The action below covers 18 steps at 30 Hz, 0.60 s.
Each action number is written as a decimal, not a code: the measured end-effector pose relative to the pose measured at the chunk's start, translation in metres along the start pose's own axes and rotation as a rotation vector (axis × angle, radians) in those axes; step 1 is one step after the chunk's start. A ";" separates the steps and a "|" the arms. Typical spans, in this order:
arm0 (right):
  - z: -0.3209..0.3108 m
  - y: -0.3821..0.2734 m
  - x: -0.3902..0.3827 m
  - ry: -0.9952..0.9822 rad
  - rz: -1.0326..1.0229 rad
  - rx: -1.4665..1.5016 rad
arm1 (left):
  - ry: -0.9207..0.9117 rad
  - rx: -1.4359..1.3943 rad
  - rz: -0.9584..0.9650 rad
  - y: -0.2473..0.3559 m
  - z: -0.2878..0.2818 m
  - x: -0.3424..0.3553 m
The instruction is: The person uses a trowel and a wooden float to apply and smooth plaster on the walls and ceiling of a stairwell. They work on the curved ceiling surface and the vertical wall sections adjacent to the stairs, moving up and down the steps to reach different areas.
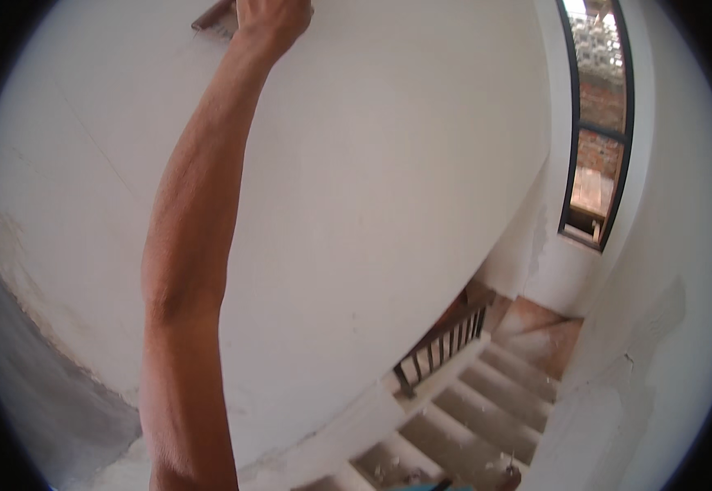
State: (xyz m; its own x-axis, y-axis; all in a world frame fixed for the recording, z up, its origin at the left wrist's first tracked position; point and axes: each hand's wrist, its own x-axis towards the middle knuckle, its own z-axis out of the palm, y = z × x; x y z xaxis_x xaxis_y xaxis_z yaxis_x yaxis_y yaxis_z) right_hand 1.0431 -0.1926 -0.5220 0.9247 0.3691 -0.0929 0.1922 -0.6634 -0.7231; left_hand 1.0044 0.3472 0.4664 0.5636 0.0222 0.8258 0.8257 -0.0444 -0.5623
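My left hand (276,23) is raised high against the white wall (388,164), its fingers partly cut off by the upper edge of the view. It is closed on a flat trowel-like tool (218,18) with a brownish edge, which reaches out to the hand's left, close to the wall surface. The exact kind of tool is hard to make out. My bare left arm (188,270) stretches up from the lower edge, slightly bent at the elbow. My right hand is not in view.
Dusty stairs (474,409) with debris descend at lower right, beside a dark railing (442,348). Beyond them lies a brown landing (540,327). A narrow dark-framed window (601,131) stands at right. Rough grey surface (53,385) borders the wall at lower left.
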 end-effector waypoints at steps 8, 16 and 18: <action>-0.001 -0.007 -0.017 0.035 0.126 0.045 | -0.338 -0.251 0.703 0.154 -0.022 -0.294; -0.039 -0.004 -0.057 0.091 0.072 0.042 | -0.245 -0.235 0.507 0.122 -0.019 -0.271; -0.044 0.002 -0.066 0.150 -0.200 -0.081 | -0.008 -0.250 0.346 0.103 -0.002 -0.240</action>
State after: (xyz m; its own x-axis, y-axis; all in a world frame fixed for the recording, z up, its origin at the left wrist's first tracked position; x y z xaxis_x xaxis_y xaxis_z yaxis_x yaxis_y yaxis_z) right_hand 0.9964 -0.2469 -0.4868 0.9030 0.4016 0.1529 0.3959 -0.6391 -0.6594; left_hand 0.9539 0.3357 0.2099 0.8075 -0.0290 0.5891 0.5569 -0.2915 -0.7777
